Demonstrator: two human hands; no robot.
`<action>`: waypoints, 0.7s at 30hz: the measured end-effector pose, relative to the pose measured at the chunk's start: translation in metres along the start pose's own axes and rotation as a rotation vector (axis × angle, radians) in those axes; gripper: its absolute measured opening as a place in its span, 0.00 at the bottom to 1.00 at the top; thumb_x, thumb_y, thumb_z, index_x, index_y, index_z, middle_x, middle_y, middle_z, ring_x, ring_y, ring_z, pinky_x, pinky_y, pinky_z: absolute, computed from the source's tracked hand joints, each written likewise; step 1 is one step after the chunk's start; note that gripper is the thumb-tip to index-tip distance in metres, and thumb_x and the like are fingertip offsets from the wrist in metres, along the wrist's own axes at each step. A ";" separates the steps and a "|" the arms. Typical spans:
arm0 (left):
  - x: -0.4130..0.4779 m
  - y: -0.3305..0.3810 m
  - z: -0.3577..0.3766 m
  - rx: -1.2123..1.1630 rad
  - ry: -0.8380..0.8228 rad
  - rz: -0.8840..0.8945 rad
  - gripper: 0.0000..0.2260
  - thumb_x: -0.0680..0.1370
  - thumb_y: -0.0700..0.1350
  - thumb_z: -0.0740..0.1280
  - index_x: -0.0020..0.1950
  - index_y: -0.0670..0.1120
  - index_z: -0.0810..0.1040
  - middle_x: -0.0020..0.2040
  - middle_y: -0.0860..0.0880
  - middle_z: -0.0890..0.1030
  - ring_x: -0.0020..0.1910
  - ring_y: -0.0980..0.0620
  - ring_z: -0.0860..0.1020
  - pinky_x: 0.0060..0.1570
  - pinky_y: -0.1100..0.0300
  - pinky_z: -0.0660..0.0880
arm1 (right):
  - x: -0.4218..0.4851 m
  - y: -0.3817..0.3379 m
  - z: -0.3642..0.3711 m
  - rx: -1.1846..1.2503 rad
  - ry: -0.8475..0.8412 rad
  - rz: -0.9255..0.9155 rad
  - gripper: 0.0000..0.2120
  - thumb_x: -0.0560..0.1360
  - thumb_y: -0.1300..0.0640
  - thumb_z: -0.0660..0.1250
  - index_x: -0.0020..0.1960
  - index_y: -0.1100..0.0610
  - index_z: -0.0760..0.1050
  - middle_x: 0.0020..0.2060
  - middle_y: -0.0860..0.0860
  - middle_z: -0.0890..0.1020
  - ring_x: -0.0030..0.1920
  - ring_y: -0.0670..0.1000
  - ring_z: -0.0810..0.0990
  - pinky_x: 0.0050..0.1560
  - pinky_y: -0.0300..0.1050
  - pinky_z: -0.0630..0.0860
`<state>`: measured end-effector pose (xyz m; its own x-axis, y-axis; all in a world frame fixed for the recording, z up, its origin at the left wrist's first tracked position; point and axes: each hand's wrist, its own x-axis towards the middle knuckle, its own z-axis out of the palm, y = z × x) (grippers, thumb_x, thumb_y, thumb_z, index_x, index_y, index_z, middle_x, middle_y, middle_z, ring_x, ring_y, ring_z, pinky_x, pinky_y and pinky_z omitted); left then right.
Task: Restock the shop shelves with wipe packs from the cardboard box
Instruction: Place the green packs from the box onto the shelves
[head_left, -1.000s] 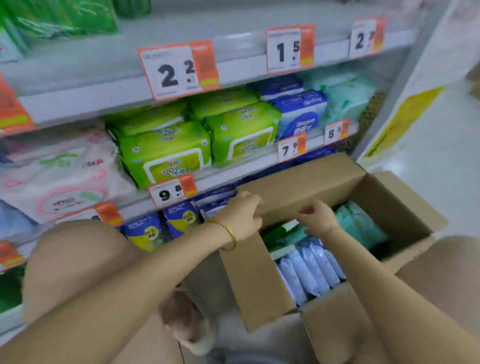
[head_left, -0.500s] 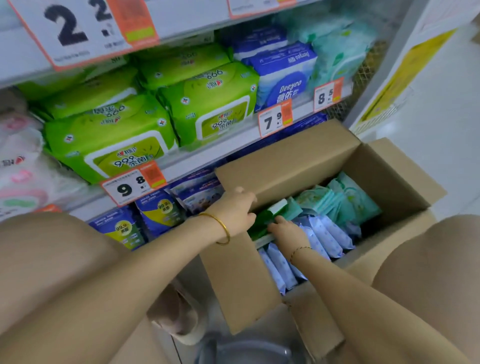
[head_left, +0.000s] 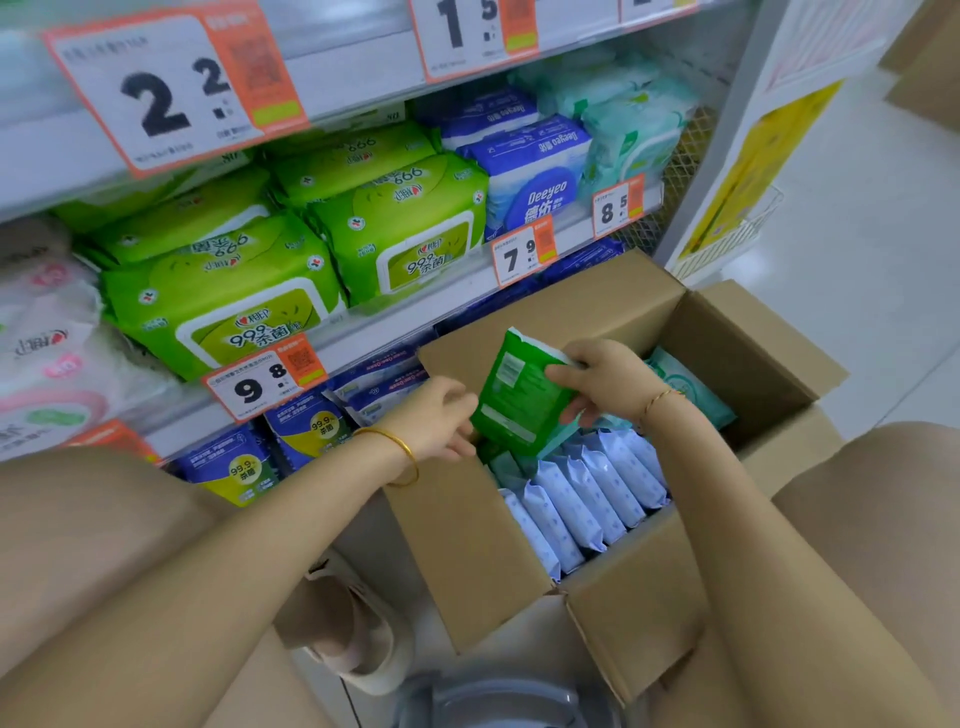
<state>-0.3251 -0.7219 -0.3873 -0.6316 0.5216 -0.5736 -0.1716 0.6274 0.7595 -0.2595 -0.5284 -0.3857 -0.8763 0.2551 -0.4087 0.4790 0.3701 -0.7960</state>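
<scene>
Your left hand (head_left: 434, 415) meets the green pack (head_left: 519, 395) where blur hides whether it grips. The pack's print is too small to read. Your right hand (head_left: 608, 379) covers part of the teal packs (head_left: 691, 387); the top edge crops the price tag (head_left: 467, 36).

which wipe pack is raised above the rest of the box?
The dark green pack, held up by the right hand over the cardboard box. The pale blue packs stand in a row inside; the teal packs sit at the far end.

Pale, glossy floor (head_left: 872, 291) at right — a white end panel (head_left: 727, 130) bears a yellow poster (head_left: 758, 161).
</scene>
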 end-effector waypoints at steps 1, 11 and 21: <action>-0.003 0.002 -0.002 -0.212 -0.015 -0.081 0.22 0.82 0.52 0.53 0.73 0.42 0.58 0.49 0.39 0.78 0.40 0.46 0.80 0.45 0.53 0.79 | -0.004 -0.004 0.000 0.093 -0.010 -0.034 0.05 0.78 0.61 0.63 0.44 0.59 0.73 0.36 0.52 0.78 0.28 0.48 0.81 0.27 0.38 0.78; -0.029 -0.001 -0.022 -0.782 0.037 -0.191 0.11 0.79 0.38 0.60 0.61 0.38 0.70 0.46 0.39 0.79 0.41 0.44 0.79 0.44 0.49 0.78 | -0.017 -0.015 0.019 -0.005 -0.254 -0.293 0.20 0.68 0.74 0.69 0.48 0.50 0.77 0.51 0.49 0.77 0.46 0.53 0.79 0.53 0.47 0.78; -0.076 0.000 -0.041 -0.500 0.119 0.070 0.27 0.77 0.30 0.58 0.73 0.47 0.56 0.46 0.42 0.79 0.25 0.55 0.81 0.28 0.60 0.79 | -0.031 -0.046 0.033 0.566 -0.225 -0.134 0.04 0.79 0.63 0.58 0.49 0.56 0.70 0.46 0.52 0.78 0.33 0.51 0.83 0.38 0.48 0.82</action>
<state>-0.3084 -0.7854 -0.3308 -0.7311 0.4649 -0.4994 -0.4478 0.2254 0.8653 -0.2558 -0.5824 -0.3510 -0.9459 0.0222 -0.3238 0.3163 -0.1604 -0.9350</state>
